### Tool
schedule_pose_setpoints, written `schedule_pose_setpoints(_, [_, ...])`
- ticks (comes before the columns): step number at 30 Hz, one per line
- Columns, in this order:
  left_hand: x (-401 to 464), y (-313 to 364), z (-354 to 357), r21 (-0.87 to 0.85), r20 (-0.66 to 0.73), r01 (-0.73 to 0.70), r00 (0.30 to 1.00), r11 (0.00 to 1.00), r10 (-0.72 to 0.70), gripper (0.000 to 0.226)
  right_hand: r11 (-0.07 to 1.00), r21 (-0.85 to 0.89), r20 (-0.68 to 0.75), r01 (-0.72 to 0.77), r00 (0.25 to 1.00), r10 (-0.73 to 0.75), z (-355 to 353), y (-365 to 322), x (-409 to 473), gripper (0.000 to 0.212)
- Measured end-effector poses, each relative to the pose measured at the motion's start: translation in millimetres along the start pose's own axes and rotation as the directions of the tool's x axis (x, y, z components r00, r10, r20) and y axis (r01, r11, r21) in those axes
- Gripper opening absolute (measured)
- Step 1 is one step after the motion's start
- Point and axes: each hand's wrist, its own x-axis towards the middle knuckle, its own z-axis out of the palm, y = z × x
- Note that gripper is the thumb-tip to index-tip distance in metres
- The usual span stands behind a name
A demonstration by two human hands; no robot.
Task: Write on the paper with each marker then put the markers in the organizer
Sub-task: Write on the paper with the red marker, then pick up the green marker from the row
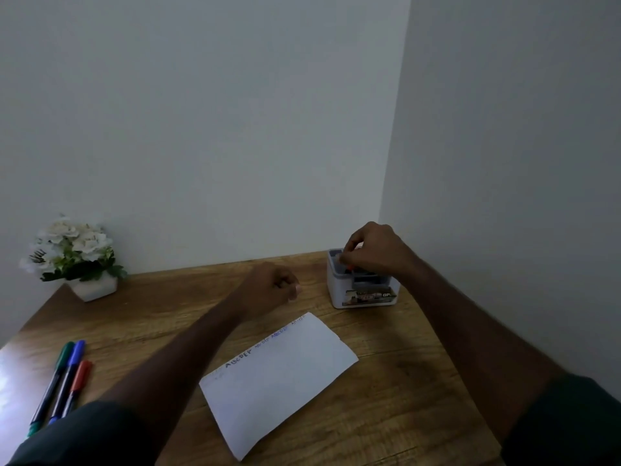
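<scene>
**Right hand at organizer, three markers waiting at left edge**

Right hand [371, 252] was over the white plastic desk organizer [363, 284], which stood near the far right corner of the wooden tabletop [161, 311]. Its fingers were bunched downward, pinching a small orange-red item [351, 266] at the organizer's top opening; probably a marker end, but too small and blurred to confirm. The organizer's front carried a printed label, illegible.

Left hand [268, 290] hovered over the middle of the tabletop, fingers curled into a loose fist, grip closed on nothing visible.

White sheet of paper [279, 381] lay flat and skewed, running from the centre toward the near edge, just nearer than the left hand. A line of handwritten letters ran along its far-left margin, in dark and blue ink; "ABCDEF" was readable at one end.

Three markers lay side by side near the left edge, caps pointing away from the person: green-capped marker [55, 375], blue-capped marker [69, 375], red-capped marker [79, 381]. Their lower ends were hidden behind the dark sleeve [84, 435].

White flowers in a white pot [75, 257] stood at the far left corner, against the wall.
</scene>
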Motion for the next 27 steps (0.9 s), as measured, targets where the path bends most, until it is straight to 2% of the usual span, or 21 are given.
schedule_pose_setpoints(4, [-13.1,0.7,-11.8,-0.003,-0.012,0.007,1.0,1.0,-0.007,0.013,0.996,-0.086,-0.209,0.015,0.977,-0.033,-10.4,-21.1,-12.3,0.03])
schedule_pose_setpoints(8, [-36.2,2.1,-31.8,0.007,-0.041,0.023,0.999,1.0,-0.022,0.015,0.991,-0.069,-0.273,0.112,0.954,-0.126,5.0,-61.8,-27.7,0.027])
schedule_pose_setpoints(13, [-84.5,-12.4,-69.0,0.121,-0.095,0.084,0.993,0.989,-0.073,0.018,0.972,-0.013,-0.121,0.234,0.965,-0.234,72.4,-120.9,-52.2,0.013])
schedule_pose_setpoints(18, [-155.4,-46.3,-116.4,0.238,-0.236,0.175,0.965,0.955,-0.118,0.02,0.931,0.119,0.103,0.344,0.929,-0.356,141.7,-181.5,-78.8,0.012])
schedule_pose_setpoints(21, [-200.0,-74.3,-141.3,0.217,-0.314,0.295,0.924,0.931,-0.219,0.022,0.904,0.166,0.213,0.393,0.881,-0.422,174.6,-218.0,-93.8,0.014])
schedule_pose_setpoints(24, [-233.1,-96.8,-159.9,0.135,-0.375,0.345,0.886,0.929,-0.274,0.025,0.887,0.215,0.246,0.408,0.857,-0.454,196.5,-249.7,-106.9,0.017])
schedule_pose_setpoints(27, [-251.3,-105.3,-168.1,0.113,-0.424,0.404,0.846,0.908,-0.323,0.017,0.877,0.278,0.323,0.391,0.822,-0.469,209.1,-273.3,-120.4,0.017])
